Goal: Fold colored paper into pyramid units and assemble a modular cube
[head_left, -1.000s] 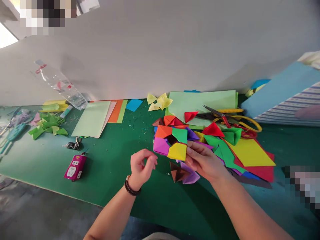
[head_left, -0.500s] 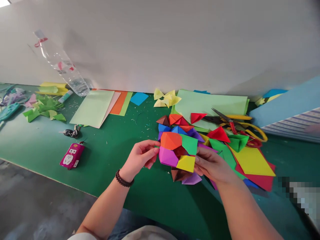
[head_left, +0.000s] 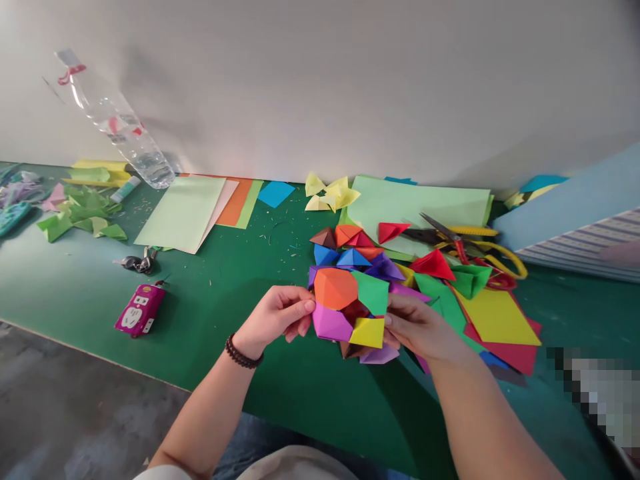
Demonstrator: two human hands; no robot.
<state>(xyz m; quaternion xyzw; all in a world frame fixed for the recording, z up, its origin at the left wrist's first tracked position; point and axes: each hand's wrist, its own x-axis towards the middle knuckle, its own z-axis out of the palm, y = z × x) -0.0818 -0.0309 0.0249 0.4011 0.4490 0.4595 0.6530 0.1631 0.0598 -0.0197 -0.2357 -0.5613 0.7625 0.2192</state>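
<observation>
The origami ball (head_left: 347, 313) is pretty chunky, built from folded paper units with sharp creases. Facing up are an orange unit (head_left: 335, 289), a green unit (head_left: 373, 292), a magenta unit (head_left: 331, 323) and a yellow unit (head_left: 367, 332), so that's 4 bright faces around a dark red hollow (head_left: 355, 311). Purple and brown bits poke out underneath. It's held up just above the front of the pile, between both hands.

The left hand (head_left: 273, 319) grips the left edge with curled fingers, and the right hand (head_left: 417, 327) wraps the right side, fingertips tucked against the yellow. Neither hand is spread wide. There's a dark bead bracelet (head_left: 241, 352) on the left wrist.

Right behind the ball sits a loose heap of folded units (head_left: 357, 250) in blue, red and brown. Off to the right are scissors (head_left: 450, 230) and a yellow paper sheet (head_left: 497, 317), with a pale green paper sheet (head_left: 415, 207) behind. All of it sits on a green work table (head_left: 210, 347), with a clear plastic bottle (head_left: 117, 120) lying against the wall at far left.
</observation>
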